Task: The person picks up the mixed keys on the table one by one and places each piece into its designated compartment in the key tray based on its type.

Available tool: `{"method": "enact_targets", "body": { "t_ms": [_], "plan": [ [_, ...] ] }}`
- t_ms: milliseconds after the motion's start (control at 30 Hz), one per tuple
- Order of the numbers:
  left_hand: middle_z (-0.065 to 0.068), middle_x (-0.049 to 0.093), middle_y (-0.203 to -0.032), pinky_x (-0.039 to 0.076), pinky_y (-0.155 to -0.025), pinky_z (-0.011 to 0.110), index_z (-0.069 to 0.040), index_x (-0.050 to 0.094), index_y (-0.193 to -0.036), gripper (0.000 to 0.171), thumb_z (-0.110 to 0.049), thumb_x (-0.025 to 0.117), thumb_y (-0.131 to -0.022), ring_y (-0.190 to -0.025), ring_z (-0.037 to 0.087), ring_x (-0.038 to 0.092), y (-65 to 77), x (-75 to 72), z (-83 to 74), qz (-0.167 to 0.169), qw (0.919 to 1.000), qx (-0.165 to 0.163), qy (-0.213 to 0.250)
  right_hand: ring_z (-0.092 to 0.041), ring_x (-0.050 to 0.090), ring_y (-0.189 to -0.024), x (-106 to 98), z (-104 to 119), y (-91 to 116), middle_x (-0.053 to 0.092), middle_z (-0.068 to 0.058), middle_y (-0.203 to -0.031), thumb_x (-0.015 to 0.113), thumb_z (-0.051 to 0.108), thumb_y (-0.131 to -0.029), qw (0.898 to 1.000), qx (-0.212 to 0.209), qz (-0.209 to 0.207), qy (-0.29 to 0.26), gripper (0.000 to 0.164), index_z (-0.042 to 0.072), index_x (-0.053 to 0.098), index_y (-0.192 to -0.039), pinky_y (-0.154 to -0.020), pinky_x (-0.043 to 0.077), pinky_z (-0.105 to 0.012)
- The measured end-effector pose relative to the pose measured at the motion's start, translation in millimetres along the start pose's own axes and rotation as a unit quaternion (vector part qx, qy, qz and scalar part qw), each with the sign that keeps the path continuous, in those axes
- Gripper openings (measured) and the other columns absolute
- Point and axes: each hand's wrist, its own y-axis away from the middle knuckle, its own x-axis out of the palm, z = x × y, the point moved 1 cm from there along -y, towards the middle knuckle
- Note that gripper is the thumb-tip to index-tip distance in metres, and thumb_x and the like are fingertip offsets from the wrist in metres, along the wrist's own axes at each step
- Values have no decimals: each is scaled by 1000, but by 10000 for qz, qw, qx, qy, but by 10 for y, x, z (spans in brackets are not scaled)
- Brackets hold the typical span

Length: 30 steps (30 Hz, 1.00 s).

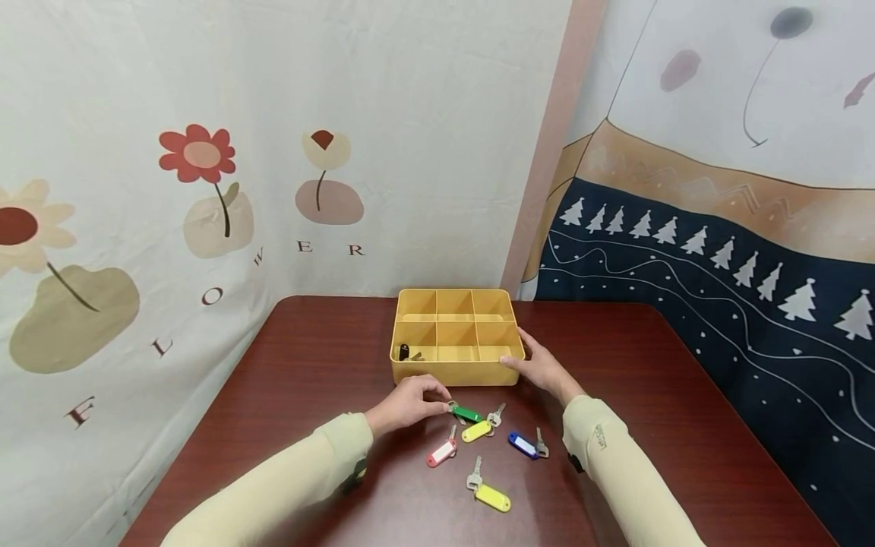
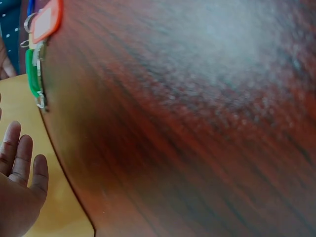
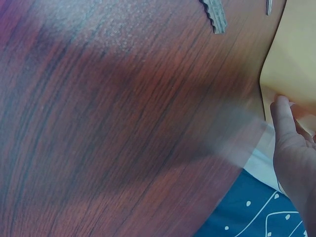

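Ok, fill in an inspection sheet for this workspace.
Surface: table, reddish-brown, wood-grained.
Job's things: yellow box, six compartments, black-headed key in its front-left one; in front of it, green key, red key, blue key, yellow key, second yellow key, all tagged.
Clutter: nothing seen.
Hands: left hand at the green key, grip unclear; right hand holds the box's front-right corner.
Cables: nothing seen.
Surroundings: flower-print cloth behind and left, tree-print cloth right.

Both sleeves (image 1: 273,480) are pale yellow — the right bears lettering (image 1: 601,437).
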Motion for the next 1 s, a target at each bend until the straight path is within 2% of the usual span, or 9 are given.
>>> {"method": "enact_targets", "body": {
  "t_ms": [233, 367, 533, 700, 900, 1000],
  "plan": [
    [4, 69, -90, 51, -82, 45, -6, 76, -93, 7, -8, 75, -87, -89, 26, 61, -42, 64, 49, 126, 9998, 67, -99, -39, 31, -142, 1, -5, 1, 29, -20, -158, 68, 49, -91, 10000, 31, 14, -72, 92, 20, 15, -160, -112, 26, -59],
    [1, 68, -88, 51, -80, 42, -5, 75, -93, 7, -6, 76, -86, -87, 26, 62, -65, 97, 82, 85, 9997, 166, -173, -38, 33, -140, 3, 1, 1, 30, -20, -157, 68, 47, -92, 10000, 14, 23, -88, 90, 20, 15, -160, -112, 28, -58],
    [-2, 66, -86, 51, -74, 33, -6, 75, -92, 7, -6, 77, -85, -82, 20, 60, -73, 131, 111, 92, 9994, 180, -291, -38, 35, -139, 11, -10, -16, 30, -20, -157, 67, 43, -94, 9999, 40, 36, -122, 87, 20, 15, -160, -111, 29, -58],
    [-1, 67, -86, 49, -76, 30, -7, 76, -93, 9, -7, 77, -85, -84, 20, 61, -82, 163, 117, 118, 9971, 356, -656, -38, 34, -140, 12, -12, -16, 30, -19, -158, 67, 41, -95, 9999, 46, 6, -146, 86, 20, 15, -160, -111, 28, -58],
    [1, 68, -87, 46, -80, 31, -7, 76, -93, 10, -8, 78, -83, -86, 19, 60, -105, 192, 114, 143, 9902, 708, -1199, -39, 35, -139, 16, -22, -16, 30, -20, -157, 66, 36, -96, 9999, 19, 26, -125, 84, 20, 15, -160, -110, 30, -59],
    [1, 67, -89, 45, -82, 32, -7, 77, -94, 11, -8, 78, -83, -87, 19, 60, -113, 199, 111, 193, 9868, 773, -1406, -39, 34, -139, 15, -18, -12, 30, -20, -157, 66, 36, -96, 9999, -7, 26, -135, 84, 20, 16, -160, -110, 29, -59]
  ]
}}
